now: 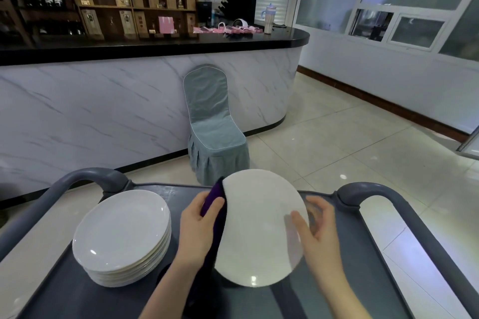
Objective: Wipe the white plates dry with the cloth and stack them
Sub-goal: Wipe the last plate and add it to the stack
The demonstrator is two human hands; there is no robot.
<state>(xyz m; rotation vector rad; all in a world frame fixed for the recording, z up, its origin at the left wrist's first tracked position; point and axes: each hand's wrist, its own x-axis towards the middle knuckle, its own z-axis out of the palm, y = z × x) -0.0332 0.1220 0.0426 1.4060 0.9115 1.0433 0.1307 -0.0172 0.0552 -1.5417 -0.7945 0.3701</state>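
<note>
A white plate (256, 230) is held tilted above the grey cart top, its face toward me. My left hand (198, 223) grips a dark purple cloth (213, 201) against the plate's left rim. My right hand (315, 228) holds the plate's right edge, thumb on the front and fingers behind it. To the left, a stack of several white plates (121, 235) stands on the cart. The cloth's lower part is hidden behind the plate and my left hand.
The grey cart (316, 300) has raised curved handles at its far left (88, 176) and far right (368, 189). A chair with a blue-grey cover (215, 132) stands beyond the cart against a marble-fronted bar counter (103, 111). Tiled floor lies to the right.
</note>
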